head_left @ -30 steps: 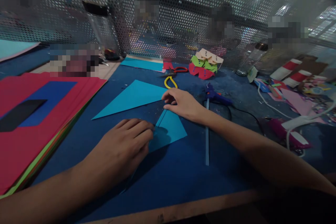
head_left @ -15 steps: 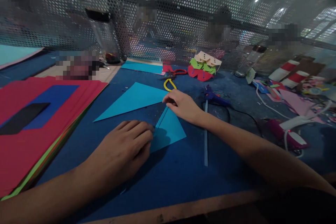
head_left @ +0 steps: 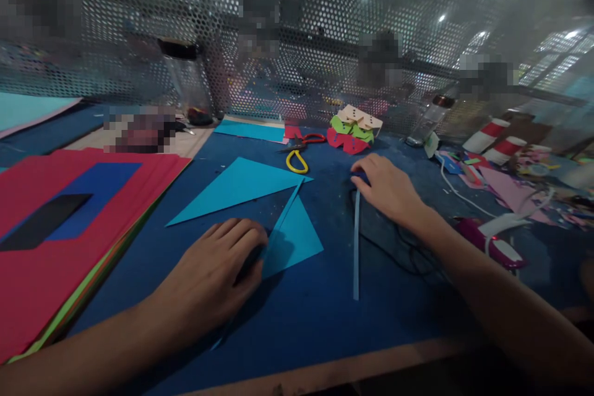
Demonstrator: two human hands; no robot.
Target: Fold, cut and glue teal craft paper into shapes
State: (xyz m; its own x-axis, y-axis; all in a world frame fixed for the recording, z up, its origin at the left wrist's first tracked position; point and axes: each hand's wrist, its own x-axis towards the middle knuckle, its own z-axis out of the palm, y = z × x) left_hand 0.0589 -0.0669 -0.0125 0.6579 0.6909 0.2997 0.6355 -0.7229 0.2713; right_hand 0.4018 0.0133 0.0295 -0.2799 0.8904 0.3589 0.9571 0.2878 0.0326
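Note:
My left hand (head_left: 223, 257) is closed over the lower part of a thin blue paper strip (head_left: 286, 210), pressed down at the edge of a small blue paper triangle (head_left: 299, 238). The strip's far tip meets a larger blue paper triangle (head_left: 236, 185) lying flat beyond it. My right hand (head_left: 387, 189) is wrapped round the dark blue glue gun, mostly hidden by the fingers. A second pale blue strip (head_left: 356, 247) lies just below it. Scissors (head_left: 297, 159) with yellow and red handles rest behind the triangles.
A stack of coloured sheets (head_left: 93, 216) covers the left side. At the back stand a clear bottle (head_left: 190, 90) and folded paper pieces (head_left: 353, 130). White cables, a magenta device (head_left: 496, 247) and paper scraps (head_left: 510, 189) lie right. A perforated metal screen (head_left: 297, 62) borders the table.
My right hand has left the strip's far tip, moved right and closed on the glue gun. My left hand stays on the strip. The view has shifted slightly.

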